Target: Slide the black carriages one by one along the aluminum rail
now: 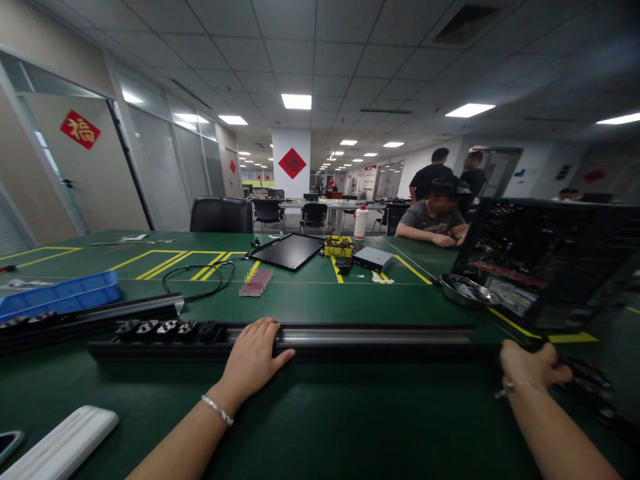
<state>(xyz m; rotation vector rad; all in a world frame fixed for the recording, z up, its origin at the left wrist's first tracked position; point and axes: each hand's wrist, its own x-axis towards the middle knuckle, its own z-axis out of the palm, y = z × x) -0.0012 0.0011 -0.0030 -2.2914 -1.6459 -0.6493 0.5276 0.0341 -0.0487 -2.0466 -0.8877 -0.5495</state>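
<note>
A long black rail [370, 352], open on top with a bright metal strip inside, lies across the table before me. Several black socket modules [167, 329] with metal contacts sit in its left part. My left hand [255, 357] is laid across the rail right of these modules, fingers over the far side and thumb along the near wall. Just past the rail's right end, my right hand [530, 365] is closed on a small black part, mostly hidden by the fingers. Beside it lies a pile of dark parts [590, 380], blurred at the edge.
At left are a blue tray [60, 295], another black rail [95, 317] and a white bar [65, 443]. A metal bowl [467, 291] and an open computer case [545, 260] stand at right. A flat screen [287, 251] lies farther back; a person [433, 220] sits across.
</note>
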